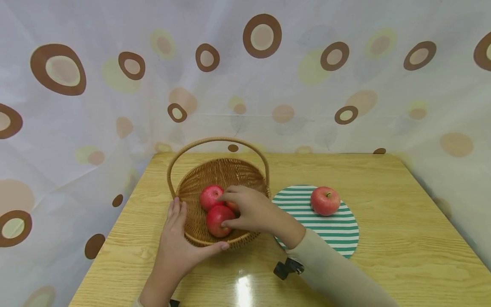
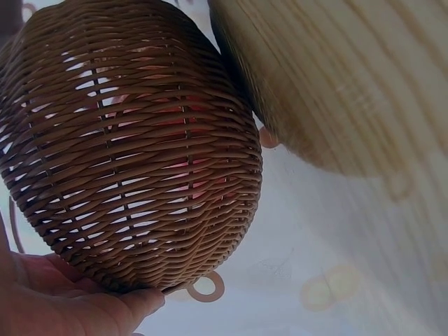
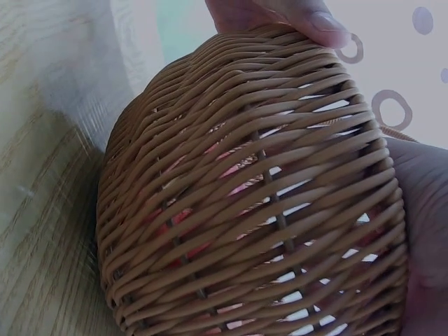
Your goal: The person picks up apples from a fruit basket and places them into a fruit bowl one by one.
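Note:
A brown wicker basket (image 1: 245,170) with a tall arched handle stands on the table at centre left. My left hand (image 1: 179,245) rests against its front left, fingers straight along the left side and thumb stretched along the front rim. In the left wrist view that thumb (image 2: 140,301) lies at the rim of the weave. Reaching into the basket over its right side, my right hand (image 1: 249,209) curls around a partly hidden apple (image 1: 232,207). Close against its fingers are a red apple (image 1: 211,197) behind and another red apple (image 1: 219,222) in front.
Right of the basket lies a round green-and-white striped mat (image 1: 326,232) with one apple (image 1: 325,201) on it. The wooden table (image 1: 399,221) reaches back to a white cloth (image 1: 307,98) patterned with circles. A small black device (image 1: 288,268) is strapped at the right wrist.

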`<state>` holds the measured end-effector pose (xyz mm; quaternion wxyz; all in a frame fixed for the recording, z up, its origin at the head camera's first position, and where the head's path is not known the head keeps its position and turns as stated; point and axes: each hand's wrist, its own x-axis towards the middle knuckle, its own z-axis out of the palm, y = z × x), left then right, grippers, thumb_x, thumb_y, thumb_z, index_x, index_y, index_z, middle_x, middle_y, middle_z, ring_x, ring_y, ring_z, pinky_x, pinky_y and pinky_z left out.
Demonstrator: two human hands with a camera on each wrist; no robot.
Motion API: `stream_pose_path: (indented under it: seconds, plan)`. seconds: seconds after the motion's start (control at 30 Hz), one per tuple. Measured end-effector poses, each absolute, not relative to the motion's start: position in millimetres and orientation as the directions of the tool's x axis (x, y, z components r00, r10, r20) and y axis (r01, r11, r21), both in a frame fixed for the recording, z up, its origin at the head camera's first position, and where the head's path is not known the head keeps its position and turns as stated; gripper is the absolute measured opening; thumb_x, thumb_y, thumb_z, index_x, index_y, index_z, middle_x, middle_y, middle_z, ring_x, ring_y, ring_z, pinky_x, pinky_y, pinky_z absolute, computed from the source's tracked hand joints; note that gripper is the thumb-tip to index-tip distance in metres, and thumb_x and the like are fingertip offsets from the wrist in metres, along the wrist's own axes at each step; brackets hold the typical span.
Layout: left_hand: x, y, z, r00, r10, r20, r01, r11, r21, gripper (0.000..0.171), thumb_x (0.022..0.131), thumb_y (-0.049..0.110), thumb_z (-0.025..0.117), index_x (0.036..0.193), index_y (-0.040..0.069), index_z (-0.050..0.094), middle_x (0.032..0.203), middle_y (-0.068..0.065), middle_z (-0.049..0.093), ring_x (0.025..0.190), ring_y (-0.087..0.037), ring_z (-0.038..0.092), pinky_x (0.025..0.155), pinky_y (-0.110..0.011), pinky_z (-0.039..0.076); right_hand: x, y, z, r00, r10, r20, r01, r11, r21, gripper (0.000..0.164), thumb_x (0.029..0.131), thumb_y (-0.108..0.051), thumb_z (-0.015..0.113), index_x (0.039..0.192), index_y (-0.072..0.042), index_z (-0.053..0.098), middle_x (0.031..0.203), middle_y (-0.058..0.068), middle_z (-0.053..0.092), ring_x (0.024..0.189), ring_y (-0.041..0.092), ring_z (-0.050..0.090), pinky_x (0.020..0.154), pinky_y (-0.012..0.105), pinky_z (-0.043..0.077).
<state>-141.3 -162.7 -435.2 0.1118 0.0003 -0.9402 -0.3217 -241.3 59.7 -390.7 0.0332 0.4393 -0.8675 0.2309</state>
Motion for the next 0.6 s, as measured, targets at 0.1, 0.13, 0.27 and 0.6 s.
stream_pose_path:
  seconds: [0.1,0.13,0.27,0.6]
  plan:
    - [-141.2,-162.8,-435.2,-0.975,-0.070,0.210,0.074,0.789,0.610,0.152,0.058,0.089,0.083,0.166,-0.002,0.026,0.178,-0.017,0.009,0.166,-0.040,0.009,0.125,-0.071,0.029,-243.0,55.1,-391.1,-0.618,-0.753,0.226,-0.769,0.520,-0.371,0.053,0.087,-0.035,0.089,0.133,-0.015,0.073,0.128,0.001,0.070,0.114,0.016,0.067,0.097,0.037,0.060]
    - [-141.0,-162.8,-435.2,-0.976,-0.070,0.208,0.074,0.788,0.612,0.152,0.058,0.089,0.083,0.166,-0.002,0.026,0.178,-0.016,0.009,0.166,-0.040,0.009,0.125,-0.071,0.029,-243.2,53.5,-391.0,-0.620,-0.755,0.216,-0.767,0.523,-0.371,0.053,0.087,-0.035,0.089,0.133,-0.015,0.073,0.128,0.001,0.071,0.115,0.017,0.067,0.097,0.037,0.061]
    - [-140.6,-163.0,-435.7,-0.977,-0.072,0.199,0.068,0.784,0.617,0.152,0.059,0.089,0.082,0.166,-0.002,0.026,0.179,-0.016,0.008,0.166,-0.040,0.008,0.125,-0.071,0.028,-242.7,47.5,-389.5,-0.625,-0.762,0.167,-0.757,0.540,-0.367,0.051,0.089,-0.035,0.088,0.134,-0.017,0.073,0.133,0.000,0.070,0.121,0.018,0.067,0.098,0.039,0.061]
    - [-140.8,-162.3,-434.9,-0.977,-0.067,0.201,0.073,0.783,0.618,0.152,0.059,0.088,0.083,0.166,-0.003,0.026,0.178,-0.017,0.008,0.166,-0.041,0.009,0.125,-0.072,0.027,-243.6,36.1,-386.8,-0.614,-0.781,0.118,-0.763,0.548,-0.344,0.051,0.090,-0.034,0.087,0.135,-0.014,0.072,0.142,0.004,0.069,0.130,0.020,0.066,0.109,0.040,0.057]
